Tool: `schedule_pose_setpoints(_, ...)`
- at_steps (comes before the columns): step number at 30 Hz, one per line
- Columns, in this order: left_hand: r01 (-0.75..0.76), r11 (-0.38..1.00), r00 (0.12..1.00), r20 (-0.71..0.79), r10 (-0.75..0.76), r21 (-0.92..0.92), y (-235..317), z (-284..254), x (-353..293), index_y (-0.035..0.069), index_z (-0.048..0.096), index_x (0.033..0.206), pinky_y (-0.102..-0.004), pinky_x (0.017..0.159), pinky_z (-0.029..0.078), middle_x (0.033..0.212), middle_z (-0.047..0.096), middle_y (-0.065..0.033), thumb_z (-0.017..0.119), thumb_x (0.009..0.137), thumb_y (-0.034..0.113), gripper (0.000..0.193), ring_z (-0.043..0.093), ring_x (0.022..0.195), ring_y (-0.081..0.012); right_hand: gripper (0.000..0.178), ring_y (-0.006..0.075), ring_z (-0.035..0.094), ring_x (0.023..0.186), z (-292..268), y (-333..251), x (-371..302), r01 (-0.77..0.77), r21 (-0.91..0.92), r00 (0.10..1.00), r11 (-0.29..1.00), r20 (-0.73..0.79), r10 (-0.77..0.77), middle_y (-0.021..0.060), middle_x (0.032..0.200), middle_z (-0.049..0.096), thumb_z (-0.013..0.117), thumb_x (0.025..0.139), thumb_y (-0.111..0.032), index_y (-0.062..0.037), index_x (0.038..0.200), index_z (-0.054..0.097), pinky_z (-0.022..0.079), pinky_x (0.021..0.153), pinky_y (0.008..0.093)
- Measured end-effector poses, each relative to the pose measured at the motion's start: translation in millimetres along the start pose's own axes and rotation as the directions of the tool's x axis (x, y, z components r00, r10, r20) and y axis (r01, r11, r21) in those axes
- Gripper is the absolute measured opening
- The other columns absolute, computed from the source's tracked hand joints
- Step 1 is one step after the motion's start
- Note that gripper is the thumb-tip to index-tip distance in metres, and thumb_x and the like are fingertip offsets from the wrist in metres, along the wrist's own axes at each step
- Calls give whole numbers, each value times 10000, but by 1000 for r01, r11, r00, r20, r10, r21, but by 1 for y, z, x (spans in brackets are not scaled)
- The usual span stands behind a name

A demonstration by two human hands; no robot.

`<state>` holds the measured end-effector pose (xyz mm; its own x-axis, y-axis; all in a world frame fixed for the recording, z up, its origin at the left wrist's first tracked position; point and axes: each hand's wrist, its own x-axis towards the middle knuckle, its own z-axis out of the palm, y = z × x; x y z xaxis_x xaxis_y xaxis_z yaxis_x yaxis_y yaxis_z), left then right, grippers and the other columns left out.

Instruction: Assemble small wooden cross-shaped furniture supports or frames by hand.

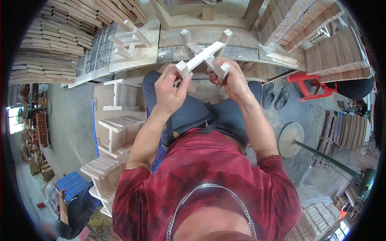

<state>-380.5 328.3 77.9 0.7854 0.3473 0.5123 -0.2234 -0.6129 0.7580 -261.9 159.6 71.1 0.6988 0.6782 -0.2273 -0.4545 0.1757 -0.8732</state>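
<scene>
Between my two hands is a pale wooden X-shaped frame (202, 57), two bars crossing in the middle with short square posts at their ends. My left hand (170, 89) is closed around its near left end, thumb and fingers on the corner block. Around the near right end, my right hand (234, 79) is closed with the thumb on top of the bar. The frame is held up over my lap, in front of the workbench edge (237, 54). A similar wooden frame (131, 43) rests on the bench to the left.
Stacked wooden boards (56, 38) fill the far left, and wide panels (289, 24) stand far right. Beside my left leg are stacked wooden frames (116, 124). A red plastic stool (307, 86), sandals (275, 96) and a fan stand (291, 138) are on the right. Another person (74, 209) is lower left.
</scene>
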Motion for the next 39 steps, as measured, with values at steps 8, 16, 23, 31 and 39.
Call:
schedule_pose_setpoints(8, 71, 997, 993, 98, -68, -28, -21, 16, -7, -41, 647, 1139, -286, 716, 538, 985, 701, -123, 711, 884, 26, 271, 695, 835, -185, 272, 134, 489, 587, -17, 22, 14, 92, 111, 995, 989, 23, -96, 51, 685, 553, 591, 923, -274, -9, 866, 611, 343, 530, 268)
schedule_pose_setpoints(16, 244, 936, 855, 513, -84, -254, -8, -31, 24, -35, 616, 1272, -376, 966, 489, 1126, 692, -150, 662, 859, 10, 418, 674, 1044, -248, 306, 76, 496, 594, -31, 9, 8, 19, -18, 975, 1000, 221, -15, -3, 671, 569, 667, 954, -282, -58, 749, 627, 368, 553, 241)
schedule_pose_setpoints(23, 826, 454, 486, 831, -271, -334, -21, -12, 47, -61, 645, 1150, -288, 773, 547, 983, 725, -129, 725, 918, 170, 336, 702, 863, -170, 205, 81, 561, 690, -13, -5, 1, -11, -163, 948, 987, 311, 62, 28, 797, 634, 649, 972, -213, -14, 923, 664, 426, 605, 220)
schedule_pose_setpoints(31, 853, 358, 507, 767, -393, -380, -47, 7, 24, -21, 677, 1083, -234, 568, 544, 881, 712, -80, 756, 861, 87, 259, 673, 726, -109, 233, 48, 564, 720, -31, 33, 8, 58, -326, 961, 943, 276, 36, 2, 780, 645, 669, 963, -228, 2, 929, 681, 425, 609, 216)
schedule_pose_setpoints(39, 751, 559, 609, 696, -381, -352, -24, 10, 10, -28, 693, 1065, -265, 539, 521, 862, 727, -92, 797, 824, 109, 295, 672, 645, -122, 306, 85, 598, 705, -34, 23, 7, -49, -396, 970, 917, 199, 138, 23, 808, 682, 669, 968, -279, 16, 1039, 705, 461, 614, 245)
